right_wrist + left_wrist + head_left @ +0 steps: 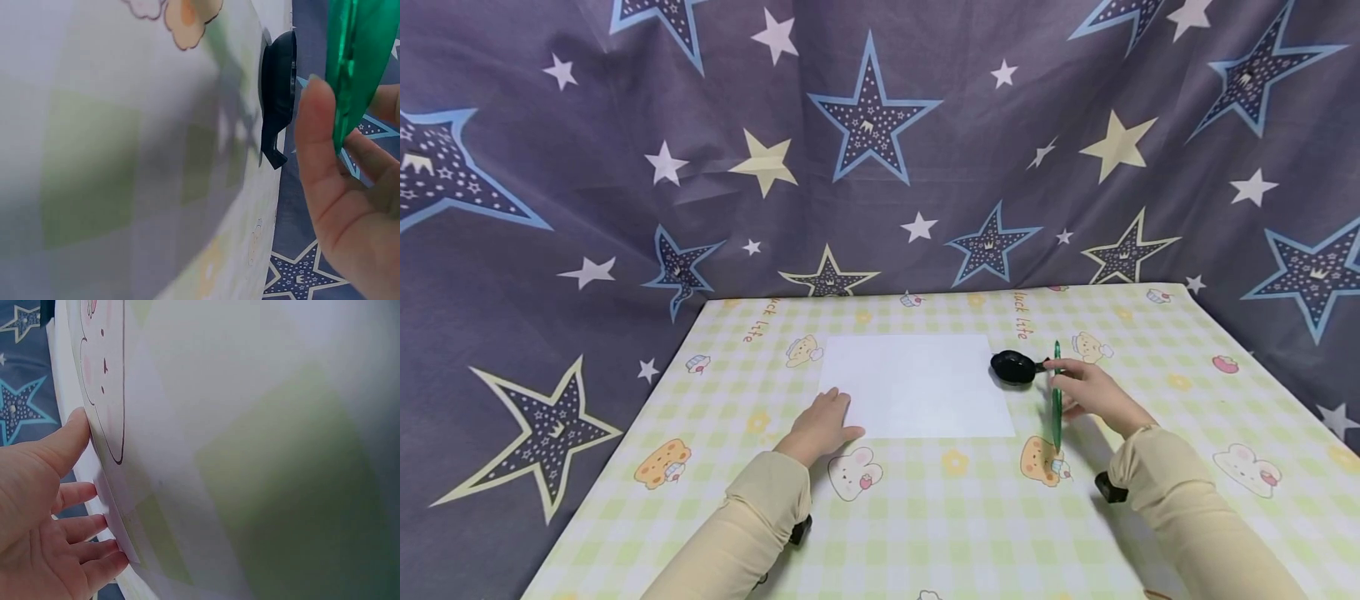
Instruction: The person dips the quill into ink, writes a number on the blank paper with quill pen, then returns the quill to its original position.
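Currently, the right hand [1093,393] pinches a translucent green piece [1057,417] between thumb and fingers; the grip is narrow, matching the thin edge. The green piece is held above the desk [955,525] and shows nearly edge-on in the head view, its long axis running away from the person. Whether it is a shallow dish cannot be told from this angle.

A small black pan-shaped container [1013,367] sits on the desk at the right edge of a white sheet [925,385], its rim facing up. Its short handle points toward the right hand, near the green piece. The interior is too dark for any contents to be read.

The left hand [822,425] rests at the lower left corner of the sheet, fingers extended, thumb spread apart, fingertips touching the edge. The sheet lies flat on the desk, whose surface carries a green-and-white check with printed cartoon figures. Behind the desk hangs a dark curtain [715,100] patterned with stars.
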Demonstrator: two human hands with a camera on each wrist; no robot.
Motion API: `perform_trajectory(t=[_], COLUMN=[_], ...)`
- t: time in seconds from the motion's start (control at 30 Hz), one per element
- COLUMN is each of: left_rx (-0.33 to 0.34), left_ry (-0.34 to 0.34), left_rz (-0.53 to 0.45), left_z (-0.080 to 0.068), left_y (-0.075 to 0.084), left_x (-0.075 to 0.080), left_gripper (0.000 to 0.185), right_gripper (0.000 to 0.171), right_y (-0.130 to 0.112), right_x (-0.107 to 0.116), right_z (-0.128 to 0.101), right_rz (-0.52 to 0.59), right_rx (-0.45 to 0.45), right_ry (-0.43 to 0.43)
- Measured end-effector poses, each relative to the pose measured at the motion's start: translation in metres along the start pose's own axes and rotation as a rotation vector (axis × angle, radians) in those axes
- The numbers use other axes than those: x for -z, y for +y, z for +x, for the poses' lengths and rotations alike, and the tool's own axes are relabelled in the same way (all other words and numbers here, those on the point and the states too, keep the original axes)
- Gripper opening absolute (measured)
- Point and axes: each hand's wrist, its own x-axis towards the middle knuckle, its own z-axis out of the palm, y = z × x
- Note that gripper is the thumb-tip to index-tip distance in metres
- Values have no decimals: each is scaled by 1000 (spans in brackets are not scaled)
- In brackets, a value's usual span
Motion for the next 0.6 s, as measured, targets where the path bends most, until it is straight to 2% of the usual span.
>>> perform_trajectory(t=[0.3,0.47,0.6], left_rx=[-2,1,1], left_ry=[7,6,1], left_rz=[3,7,10], left_z=[0,0,0], left_y=[0,0,0], left_x=[-1,0,-1], left_gripper=[64,64,64], right_gripper=[46,49,38], right_y=[2,0,-1], right_x=[3,6,6], right_z=[-2,-3,-4], right_rz=[209,298,364], right_rx=[10,35,72], right_ry=[-21,-34,-34])
